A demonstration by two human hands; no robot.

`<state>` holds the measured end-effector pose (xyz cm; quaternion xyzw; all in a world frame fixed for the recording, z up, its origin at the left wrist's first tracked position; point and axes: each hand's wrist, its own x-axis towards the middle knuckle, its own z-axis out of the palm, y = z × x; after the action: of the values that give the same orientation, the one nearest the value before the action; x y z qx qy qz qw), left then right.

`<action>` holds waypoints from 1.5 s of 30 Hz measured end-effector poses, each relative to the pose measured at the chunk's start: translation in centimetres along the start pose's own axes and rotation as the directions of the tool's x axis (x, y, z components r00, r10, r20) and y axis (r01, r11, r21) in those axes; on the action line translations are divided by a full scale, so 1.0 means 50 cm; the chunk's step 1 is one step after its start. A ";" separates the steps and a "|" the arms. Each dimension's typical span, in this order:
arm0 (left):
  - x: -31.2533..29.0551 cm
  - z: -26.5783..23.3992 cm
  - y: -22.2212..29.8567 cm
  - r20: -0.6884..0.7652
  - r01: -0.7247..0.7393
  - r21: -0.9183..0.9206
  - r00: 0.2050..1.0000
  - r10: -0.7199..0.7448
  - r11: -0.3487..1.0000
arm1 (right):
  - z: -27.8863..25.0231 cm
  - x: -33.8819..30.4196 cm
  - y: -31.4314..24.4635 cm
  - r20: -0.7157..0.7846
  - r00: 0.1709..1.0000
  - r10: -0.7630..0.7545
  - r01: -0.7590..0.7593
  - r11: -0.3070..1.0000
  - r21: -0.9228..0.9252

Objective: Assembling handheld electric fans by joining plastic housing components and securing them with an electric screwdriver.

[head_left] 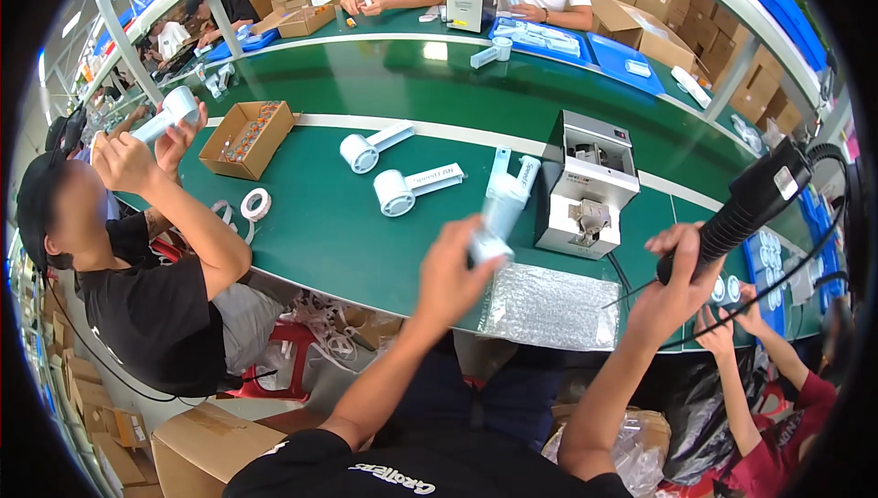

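My left hand [452,271], smeared by motion, pinches the lower end of a light blue handheld fan body [503,210] above the green table. The fan body's two-pronged upper part points away from me, and its edges are blurred. In my right hand [672,292] is a black electric screwdriver [745,210]. Its thin bit slants down to the left over a bubble wrap sheet [549,308]. Past the sheet stands a silver and black screw feeder [590,192]. Left of the fan body lie two more light blue fan bodies [395,194] [360,153], handles pointing right.
A cardboard box [245,139] of small orange and metal parts and a tape roll [256,203] lie left. A co-worker [151,306] sits there holding a fan body; another person's hands [727,324] are at right. A cable [796,260] hangs by the screwdriver. Blue trays [622,64] lie across the table.
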<state>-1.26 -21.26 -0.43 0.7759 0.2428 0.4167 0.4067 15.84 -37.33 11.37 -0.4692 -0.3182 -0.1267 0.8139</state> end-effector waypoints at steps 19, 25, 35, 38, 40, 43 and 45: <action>-0.006 0.105 0.160 0.643 -0.002 -0.351 0.726 0.243 0.936 | -0.122 -0.305 0.067 0.424 0.843 0.333 -0.093 0.865 -0.493; -0.029 0.134 0.155 0.752 0.015 -0.320 0.612 0.244 0.947 | -0.168 -0.374 0.045 0.195 0.843 0.501 -0.430 0.846 -0.315; 0.019 0.077 0.108 0.678 -0.275 -0.271 0.625 0.386 0.922 | -0.292 -0.510 0.087 0.236 0.618 0.750 -0.281 0.490 -0.825; 0.098 0.024 0.104 0.730 -0.223 -0.194 0.618 0.293 0.955 | -0.331 -0.489 0.060 0.229 0.593 0.772 -0.290 0.470 -0.833; 0.151 0.005 0.066 0.639 -0.101 -0.262 0.727 0.251 0.960 | -0.395 -0.439 0.056 0.223 0.247 0.943 -0.749 0.332 -0.574; 0.223 -0.018 0.009 0.427 -0.170 0.032 0.893 0.140 0.985 | -0.448 -0.226 -0.036 0.321 0.076 0.944 -0.774 0.259 -0.578; 0.231 0.016 -0.038 0.312 -0.209 0.185 0.939 0.144 0.960 | -0.476 -0.125 -0.080 0.314 0.572 0.758 -0.642 0.652 -0.404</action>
<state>5.50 -12.31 2.92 0.8875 0.1520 0.3024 0.3128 18.55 -60.10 1.63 -0.6692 -0.2679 0.2840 0.6323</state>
